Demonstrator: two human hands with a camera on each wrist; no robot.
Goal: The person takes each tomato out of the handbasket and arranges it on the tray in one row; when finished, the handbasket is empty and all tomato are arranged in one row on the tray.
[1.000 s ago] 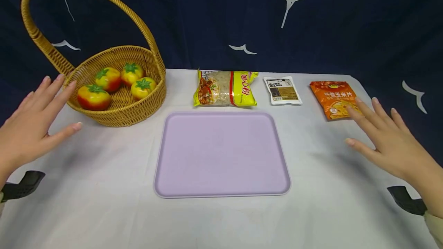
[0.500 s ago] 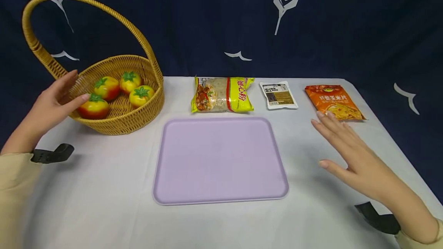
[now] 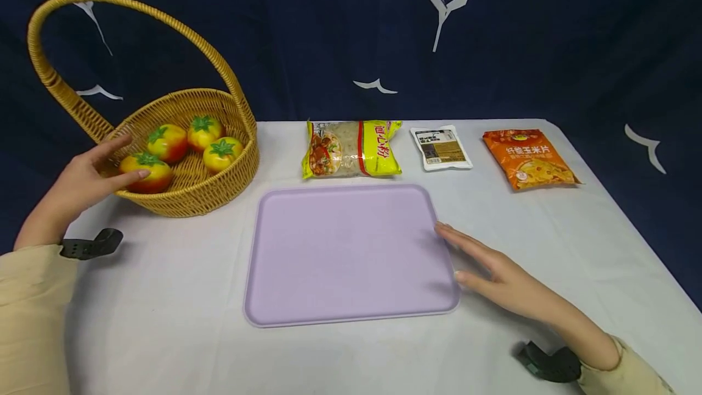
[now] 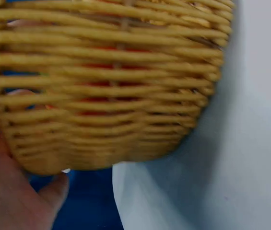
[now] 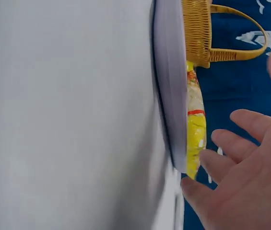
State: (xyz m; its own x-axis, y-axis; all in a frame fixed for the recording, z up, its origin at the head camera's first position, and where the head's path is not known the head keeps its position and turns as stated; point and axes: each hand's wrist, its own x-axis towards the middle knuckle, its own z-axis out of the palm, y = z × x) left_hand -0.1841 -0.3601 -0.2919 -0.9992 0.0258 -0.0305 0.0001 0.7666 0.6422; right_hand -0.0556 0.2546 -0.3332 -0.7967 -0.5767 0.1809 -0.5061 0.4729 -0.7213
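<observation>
A white cloth-covered worktop (image 3: 351, 361) carries a tan, loop-handled wicker basket (image 3: 189, 202) and, right of it, a flat rectangular lilac tray (image 3: 340, 255). The right hand (image 3: 501, 279) hovers over the tray's right edge — fingers loosely extended, holding nothing. The left hand (image 3: 82, 183) spans a round, red-and-yellow, green-topped fruit (image 3: 158, 178) inside the basket — whether its fingers grip it, I cannot tell.

Wicker basket (image 3: 192, 201): 1, upper left of frame. Red-yellow fruits (image 3: 222, 156): 4, in the basket. Lilac tray (image 3: 340, 255): 1, centre. Packets (image 3: 353, 149): 3, upper centre to upper right. Hands (image 3: 79, 183): 2, left and lower right.
</observation>
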